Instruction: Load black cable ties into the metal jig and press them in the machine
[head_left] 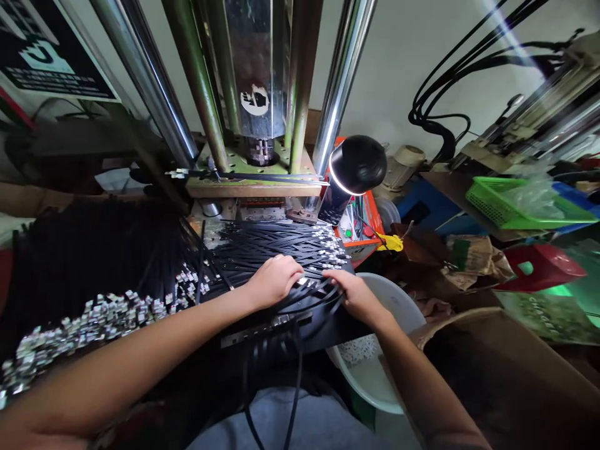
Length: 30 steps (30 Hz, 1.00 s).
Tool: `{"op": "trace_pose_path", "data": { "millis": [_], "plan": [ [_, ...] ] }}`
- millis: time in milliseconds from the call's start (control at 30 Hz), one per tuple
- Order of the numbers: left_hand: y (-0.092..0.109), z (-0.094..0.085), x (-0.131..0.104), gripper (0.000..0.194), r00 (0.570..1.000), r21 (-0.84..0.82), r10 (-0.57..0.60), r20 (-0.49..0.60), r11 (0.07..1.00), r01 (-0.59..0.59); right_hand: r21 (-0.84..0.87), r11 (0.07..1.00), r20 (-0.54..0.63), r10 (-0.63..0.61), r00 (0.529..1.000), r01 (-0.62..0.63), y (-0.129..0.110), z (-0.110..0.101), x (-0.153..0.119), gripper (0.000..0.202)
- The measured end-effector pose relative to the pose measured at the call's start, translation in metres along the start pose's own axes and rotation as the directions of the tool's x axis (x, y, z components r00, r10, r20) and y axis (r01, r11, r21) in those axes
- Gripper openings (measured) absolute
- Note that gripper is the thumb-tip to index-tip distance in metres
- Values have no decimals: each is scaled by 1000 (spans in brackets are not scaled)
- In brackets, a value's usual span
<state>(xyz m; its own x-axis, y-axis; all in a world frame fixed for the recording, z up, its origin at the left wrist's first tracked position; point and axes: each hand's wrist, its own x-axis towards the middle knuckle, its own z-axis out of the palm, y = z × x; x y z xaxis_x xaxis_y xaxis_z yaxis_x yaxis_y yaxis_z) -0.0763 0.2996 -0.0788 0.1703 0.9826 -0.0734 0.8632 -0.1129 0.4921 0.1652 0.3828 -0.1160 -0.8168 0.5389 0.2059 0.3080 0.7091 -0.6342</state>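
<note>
Over the front part of a dark work surface, my left hand is closed, its fingers pinched at a black cable near a silver connector. My right hand is closed as well, with thumb and index finger pinching black cable to the right of it. Cable loops hang below both hands toward my lap. Just beyond the hands lies a layer of black cables, their silver connector ends gathered at the right. The fingertips partly hide what they grip.
A press machine with metal columns stands ahead, a round lit lamp at its right. A large cable pile with silver ends fills the left. On the right are a white bucket, an orange crate and a cardboard box.
</note>
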Motion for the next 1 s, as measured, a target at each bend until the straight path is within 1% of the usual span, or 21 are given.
{"op": "trace_pose_path", "data": {
  "millis": [33,67,100,133,167,200,233,300,367,433,467,500,533,567,633,700,733,800,867,933,1000],
  "plan": [
    [3,-1,-2,47,999,-76,-29,41,997,32,2,1000,-12,14,1000,-14,0,1,1,42],
    [7,-3,-6,59,992,-172,-49,119,983,69,-3,1000,5,2,1000,-2,-2,3,2,47],
    [12,-4,-11,67,974,-288,-55,219,950,119,-12,999,38,-37,999,37,-6,6,3,50],
    [17,-6,-16,68,947,-398,-41,319,901,173,-27,996,76,-85,993,87,-11,11,5,50],
    [21,-8,-21,61,919,-483,-9,394,849,216,-48,991,105,-121,987,126,-16,16,9,47],
    [25,-10,-25,50,904,-529,22,426,817,230,-76,988,112,-128,985,137,-21,20,15,42],
    [27,-13,-28,38,911,-530,33,412,821,210,-114,987,94,-102,990,113,-25,22,22,37],
    [23,-23,-29,23,953,-428,-15,303,891,151,-202,979,11,13,1000,-11,-27,18,40,34],
    [8,-36,-26,24,987,-208,-95,132,970,122,-277,954,-50,109,993,-118,-23,5,58,38],
    [-14,-50,-25,39,989,43,-143,-27,989,144,-360,923,-49,124,991,-133,-18,-9,71,44],
    [-25,-55,-28,46,986,142,-151,-75,977,161,-392,914,-23,107,994,-107,-17,-14,74,47],
    [-33,-59,-33,49,984,213,-156,-90,962,172,-403,913,19,74,997,-61,-17,-16,72,49],
    [-39,-60,-42,47,986,251,-157,-59,953,167,-390,921,83,28,996,6,-18,-15,67,51],
    [-42,-59,-54,42,988,260,-155,16,955,146,-351,932,166,-26,986,84,-21,-12,59,52],
    [-39,-51,-82,32,965,232,-135,224,969,81,-237,946,322,-136,937,219,-28,3,35,49],
    [-30,-39,-109,22,926,230,-114,360,973,30,-192,939,367,-200,908,285,-33,22,12,37],
    [-27,-33,-118,15,919,252,-107,379,968,8,-201,932,356,-217,909,301,-35,29,5,29],
    [-26,-28,-124,8,935,321,-98,342,947,-18,-218,924,302,-241,922,313,-33,35,4,20],
    [-38,-33,-112,13,967,383,-108,232,924,11,-208,935,238,-237,942,288,-25,29,26,21],
    [-62,-46,-84,21,990,395,-135,38,912,109,-202,954,144,-195,970,221,-12,16,69,25],
    [-91,-64,-46,32,971,349,-171,-165,911,219,-217,964,50,-148,988,156,3,7,126,30]
  ]
}}
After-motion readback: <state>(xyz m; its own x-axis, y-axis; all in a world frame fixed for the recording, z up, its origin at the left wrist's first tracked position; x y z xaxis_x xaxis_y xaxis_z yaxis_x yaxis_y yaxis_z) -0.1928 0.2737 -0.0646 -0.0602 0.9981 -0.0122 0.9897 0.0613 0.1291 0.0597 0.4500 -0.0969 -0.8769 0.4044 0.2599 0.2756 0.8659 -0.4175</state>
